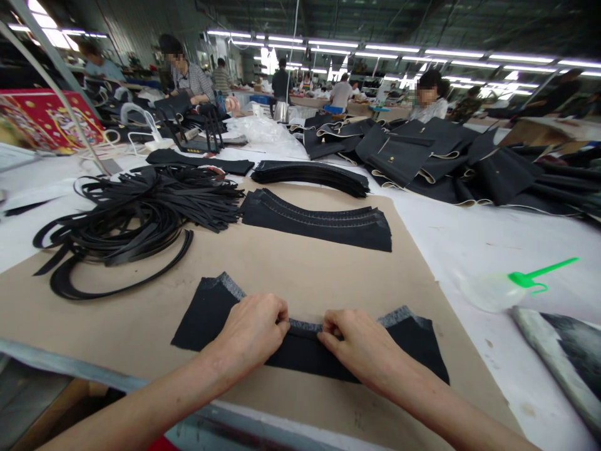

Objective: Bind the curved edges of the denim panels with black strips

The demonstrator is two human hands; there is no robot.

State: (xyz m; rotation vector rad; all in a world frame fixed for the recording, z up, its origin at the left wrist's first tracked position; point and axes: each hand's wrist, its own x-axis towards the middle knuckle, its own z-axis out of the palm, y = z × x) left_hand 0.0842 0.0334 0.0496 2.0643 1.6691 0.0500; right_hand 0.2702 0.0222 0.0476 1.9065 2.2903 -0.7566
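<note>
A curved piece of black fabric (pixel 300 358) with a greyish strip along its concave upper edge lies flat on brown paper. My left hand (pixel 259 322) pinches that edge left of its middle, thumb and fingers pressed together. A short way to the right, my right hand (pixel 354 335) pinches the same edge. Between the two hands the grey edge looks folded over. Just beyond lies a black curved piece (pixel 319 219) with pale stitch lines, and behind it a stack of similar black pieces (pixel 310 175).
Black strips (pixel 122 232) lie coiled in a heap at left. A clear squeeze bottle with a green spout (pixel 521 280) lies at right. Black panels with pale edges (pixel 413 150) are piled at the back right. Brown paper (pixel 225 250) covers the front table; several people work farther off.
</note>
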